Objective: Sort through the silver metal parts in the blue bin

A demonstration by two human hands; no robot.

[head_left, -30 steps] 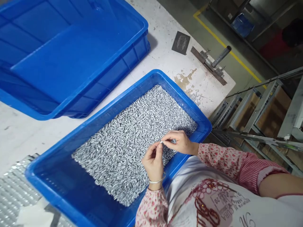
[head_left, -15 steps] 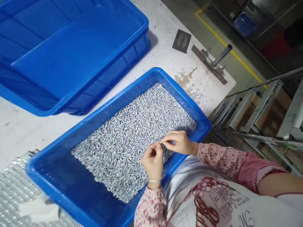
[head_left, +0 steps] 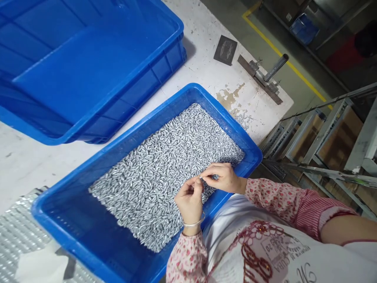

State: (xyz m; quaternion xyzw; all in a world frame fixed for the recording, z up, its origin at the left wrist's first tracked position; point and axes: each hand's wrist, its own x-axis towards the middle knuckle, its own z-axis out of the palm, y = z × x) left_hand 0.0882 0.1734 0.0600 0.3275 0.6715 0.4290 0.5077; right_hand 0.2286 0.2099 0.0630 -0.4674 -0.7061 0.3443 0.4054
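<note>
A blue tray (head_left: 73,179) holds a wide layer of small silver metal pieces (head_left: 159,169). Over its near side, my left hand (head_left: 190,200), with a bracelet at the wrist, is closed with thumb and forefinger pinched. My right hand (head_left: 222,177) pinches at the same spot, its fingertips meeting those of my left hand. Whatever sits between the fingertips is too small to make out. Both hands are just above the silver pieces, near the tray's right-hand end.
A larger blue bin (head_left: 88,78) stands on the white table (head_left: 203,78) at upper left. Beyond the tray are a dark square plate (head_left: 225,50) and a metal clamp fixture (head_left: 260,78). Metal racks (head_left: 318,137) stand at right; ridged silvery material (head_left: 17,224) lies lower left.
The pale sheet at the lower left has shifted slightly left and down. Both hands keep nearly the same pinched pose, fingertips together.
</note>
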